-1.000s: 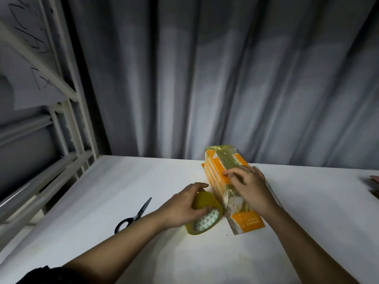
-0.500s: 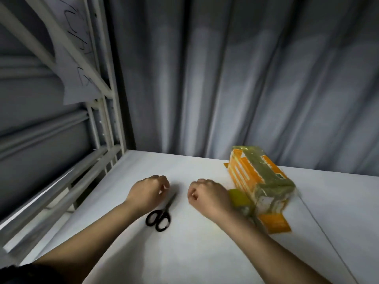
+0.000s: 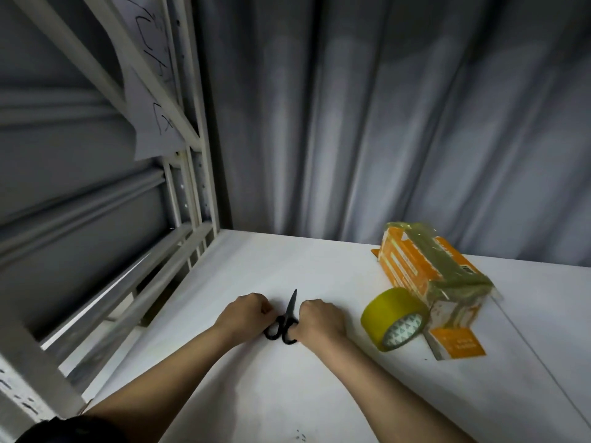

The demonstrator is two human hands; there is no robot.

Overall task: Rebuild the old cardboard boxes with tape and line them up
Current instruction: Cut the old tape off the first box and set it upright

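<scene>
1. Both hands have closed in on the black scissors [image 3: 285, 321], blades pointing away: left hand [image 3: 243, 316] and right hand [image 3: 321, 322] curled, touching its handles.
2. Yellow tape roll [image 3: 395, 318] now uncovered on the worktop [image 3: 224, 394].
3. Taped orange cardboard box [image 3: 430, 276] lies lengthwise, running away leftward, touching the roll.

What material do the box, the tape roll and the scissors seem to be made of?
The box looks like printed cardboard, orange and white, with folded flaps and glossy strips of tape over it. The tape roll seems to be yellowish plastic film, shiny, on a patterned core. The scissors are matte black; plastic handles probably, blade material unclear.
</scene>
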